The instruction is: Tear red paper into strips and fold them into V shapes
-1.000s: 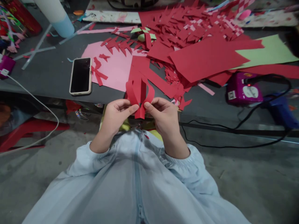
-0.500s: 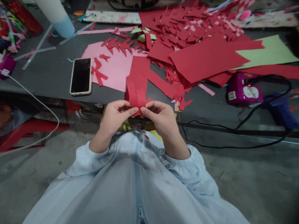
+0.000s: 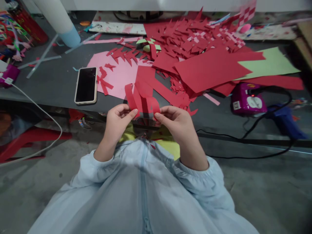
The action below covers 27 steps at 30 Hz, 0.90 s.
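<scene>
At the table's front edge, my left hand (image 3: pixel 119 122) pinches a curled red paper strip (image 3: pixel 130 97) between thumb and fingers. My right hand (image 3: pixel 174 122) pinches another curled red paper strip (image 3: pixel 155 105), a small gap away from the first. Both strips bend up and away from me. Just behind them lies a flat red paper piece (image 3: pixel 146 79), partly over a pink paper sheet (image 3: pixel 119 76). On that sheet sits a jagged red paper cutout (image 3: pixel 123 54) with an eye.
A phone (image 3: pixel 86 85) lies left of the pink sheet. Large red paper (image 3: pixel 212 70) and many red scraps (image 3: pixel 180 35) cover the back right. A purple box (image 3: pixel 247 99) with a black cable and a blue glue gun (image 3: pixel 286 122) stand right. A bottle (image 3: pixel 69 34) stands back left.
My hands have moved apart. The red paper that was held together between them now shows as two separate curled strips, one in each hand. The view has tilted slightly upward.
</scene>
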{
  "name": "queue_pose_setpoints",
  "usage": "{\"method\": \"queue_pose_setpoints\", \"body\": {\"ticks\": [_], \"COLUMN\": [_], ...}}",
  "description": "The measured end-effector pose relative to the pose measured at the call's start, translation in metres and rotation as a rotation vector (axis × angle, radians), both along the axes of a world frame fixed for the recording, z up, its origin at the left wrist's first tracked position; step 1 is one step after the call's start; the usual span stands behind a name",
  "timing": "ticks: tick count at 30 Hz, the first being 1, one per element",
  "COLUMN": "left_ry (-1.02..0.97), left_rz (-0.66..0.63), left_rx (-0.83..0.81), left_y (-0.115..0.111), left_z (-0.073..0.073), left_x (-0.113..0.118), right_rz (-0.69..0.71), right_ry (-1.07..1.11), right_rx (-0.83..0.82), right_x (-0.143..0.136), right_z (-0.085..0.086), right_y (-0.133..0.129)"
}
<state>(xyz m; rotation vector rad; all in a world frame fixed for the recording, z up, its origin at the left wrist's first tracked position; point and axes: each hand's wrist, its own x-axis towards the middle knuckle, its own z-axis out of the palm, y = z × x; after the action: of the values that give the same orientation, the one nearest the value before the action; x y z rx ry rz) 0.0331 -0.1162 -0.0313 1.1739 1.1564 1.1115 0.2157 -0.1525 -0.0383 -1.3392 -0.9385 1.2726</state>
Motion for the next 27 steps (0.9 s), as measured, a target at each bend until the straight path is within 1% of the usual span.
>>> {"method": "queue_pose_setpoints", "body": {"ticks": [3,7,12,15,18,21,22,23,25,27], "left_ry": [0.049,0.093,0.126,0.141,0.128,0.079,0.059,0.037,-0.02,-0.073], "left_rz": [0.004,0.024,0.001,-0.064,-0.159,-0.27,-0.316,-0.364,-0.44,-0.479], "left_rx": [0.024,0.042,0.013,-0.044,-0.141,-0.232,-0.265,-0.3,-0.362,-0.401], "left_y": [0.005,0.012,0.017,0.012,0.003,-0.005,-0.007,-0.009,-0.012,-0.013], "left_z": [0.004,0.006,0.005,0.004,0.001,-0.005,-0.007,-0.008,-0.011,-0.011], "left_x": [-0.008,-0.019,-0.025,-0.021,-0.011,0.001,0.005,0.009,0.015,0.021], "right_rz": [0.018,-0.008,0.007,-0.02,-0.042,-0.086,-0.077,-0.045,0.115,0.273], "right_ry": [-0.228,-0.616,-0.832,-0.899,-0.978,-1.162,-1.195,-1.197,-1.129,-1.044], "right_rx": [-0.024,0.015,-0.036,-0.041,-0.007,0.123,0.181,0.247,0.387,0.516], "right_x": [0.017,0.04,0.059,0.068,0.075,0.074,0.072,0.068,0.059,0.047], "right_z": [0.002,-0.002,-0.001,0.001,0.003,0.007,0.009,0.011,0.015,0.017], "right_y": [0.002,0.006,0.008,0.006,0.004,0.0,-0.003,-0.006,-0.013,-0.022]}}
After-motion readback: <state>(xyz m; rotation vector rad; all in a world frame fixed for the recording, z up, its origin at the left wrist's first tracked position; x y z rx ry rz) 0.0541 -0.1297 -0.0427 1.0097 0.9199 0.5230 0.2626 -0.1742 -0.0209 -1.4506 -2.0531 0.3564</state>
